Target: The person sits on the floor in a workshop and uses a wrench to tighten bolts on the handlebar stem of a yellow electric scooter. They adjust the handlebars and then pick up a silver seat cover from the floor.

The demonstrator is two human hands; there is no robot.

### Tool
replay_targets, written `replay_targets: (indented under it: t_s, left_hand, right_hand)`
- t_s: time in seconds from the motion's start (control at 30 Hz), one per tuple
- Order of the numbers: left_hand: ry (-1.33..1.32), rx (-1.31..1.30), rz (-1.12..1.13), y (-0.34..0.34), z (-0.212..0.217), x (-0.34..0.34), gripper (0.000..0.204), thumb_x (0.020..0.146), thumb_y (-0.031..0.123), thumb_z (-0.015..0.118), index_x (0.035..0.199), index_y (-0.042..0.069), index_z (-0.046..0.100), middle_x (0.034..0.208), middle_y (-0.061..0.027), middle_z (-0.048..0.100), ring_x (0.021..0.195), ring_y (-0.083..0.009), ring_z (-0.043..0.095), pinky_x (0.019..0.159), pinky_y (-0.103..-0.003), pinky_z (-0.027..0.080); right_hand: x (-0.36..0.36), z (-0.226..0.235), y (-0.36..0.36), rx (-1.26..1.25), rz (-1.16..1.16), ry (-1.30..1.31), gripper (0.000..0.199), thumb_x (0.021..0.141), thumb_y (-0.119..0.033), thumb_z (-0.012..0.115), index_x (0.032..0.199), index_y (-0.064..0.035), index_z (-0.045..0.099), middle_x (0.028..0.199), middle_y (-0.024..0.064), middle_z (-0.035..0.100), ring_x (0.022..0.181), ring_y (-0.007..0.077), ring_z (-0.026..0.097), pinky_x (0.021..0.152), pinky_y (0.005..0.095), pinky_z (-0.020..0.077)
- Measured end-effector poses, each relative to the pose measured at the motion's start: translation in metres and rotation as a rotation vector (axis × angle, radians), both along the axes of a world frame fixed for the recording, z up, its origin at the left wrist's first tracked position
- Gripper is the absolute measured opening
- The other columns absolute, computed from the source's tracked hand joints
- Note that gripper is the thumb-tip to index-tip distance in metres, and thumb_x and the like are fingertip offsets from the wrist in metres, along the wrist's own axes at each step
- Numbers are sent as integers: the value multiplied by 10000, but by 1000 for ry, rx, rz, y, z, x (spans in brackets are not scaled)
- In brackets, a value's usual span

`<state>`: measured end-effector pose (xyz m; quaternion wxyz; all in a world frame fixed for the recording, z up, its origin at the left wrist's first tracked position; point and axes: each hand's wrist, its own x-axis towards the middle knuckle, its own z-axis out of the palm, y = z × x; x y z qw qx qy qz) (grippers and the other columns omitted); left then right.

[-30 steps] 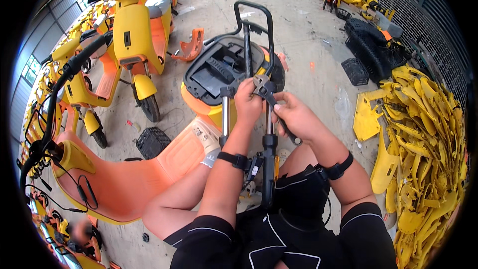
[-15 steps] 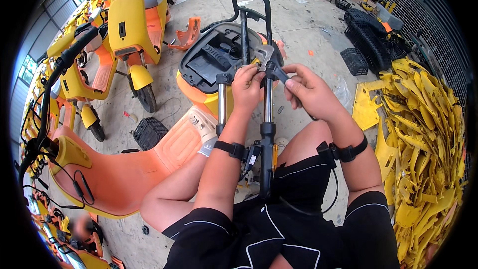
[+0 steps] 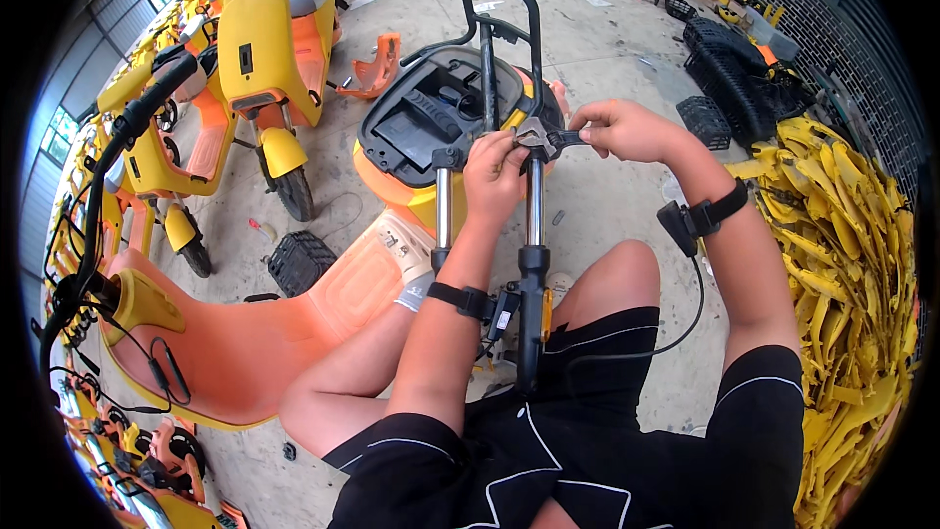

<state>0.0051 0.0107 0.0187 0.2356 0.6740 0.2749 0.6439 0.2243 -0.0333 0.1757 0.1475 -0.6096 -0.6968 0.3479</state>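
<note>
The person's right hand [image 3: 627, 129] holds the handle of an adjustable wrench [image 3: 556, 139], whose head is at the top of the metal fork [image 3: 535, 211], just beside the left hand [image 3: 493, 181]. The left fingers are bent close to this head, though one cannot tell clearly what they grip. Beyond the hands stands a dark scooter tray [image 3: 394, 159]; to their right lie heaped yellow panels [image 3: 832, 284].

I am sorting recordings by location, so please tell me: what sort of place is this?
Probably a scooter repair or dismantling workshop: yellow scooters stand close together at the left, yellow panels lie piled at the right, and an adjustable wrench is at the top of a fork.
</note>
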Motion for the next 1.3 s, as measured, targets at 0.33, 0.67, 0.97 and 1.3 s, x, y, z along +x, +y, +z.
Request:
replay_targets:
  t_s: [0.33,0.67,0.97,1.3]
  left_hand:
    - [22,-19,-20,-3,4,-3,188,864,12,741,1048,-21,722,1063,-130,722,1004,-284,657,913,-359,494]
    - [59,-32,-18,-4,8,-4,178,857,-1,734,1034,-14,727,1059,-123,722,998,-289,652,910,-363,489]
    - [40,-60,-39,-6,7,-3,158,864,-4,726,1021,1,744,1036,-111,719,982,-266,649,899,-344,489]
    - [-6,-120,-85,-2,2,-3,167,885,-7,723,1051,-10,747,1112,-115,713,1046,-230,646,921,-329,497]
  right_hand:
    - [2,24,39,-93,187,-51,216,944,-137,615,1105,-66,740,748,23,654,629,119,569,584,303,459]
    - [-17,38,82,-75,274,-284,238,933,-111,617,1128,-42,735,850,45,696,787,152,627,763,335,508]
    - [-36,46,93,9,388,-391,253,922,-91,606,1133,-48,737,923,72,736,821,174,680,777,337,524]
    - [-51,47,97,-70,446,-460,254,948,-119,601,1163,-87,734,981,77,738,908,206,699,797,354,536]
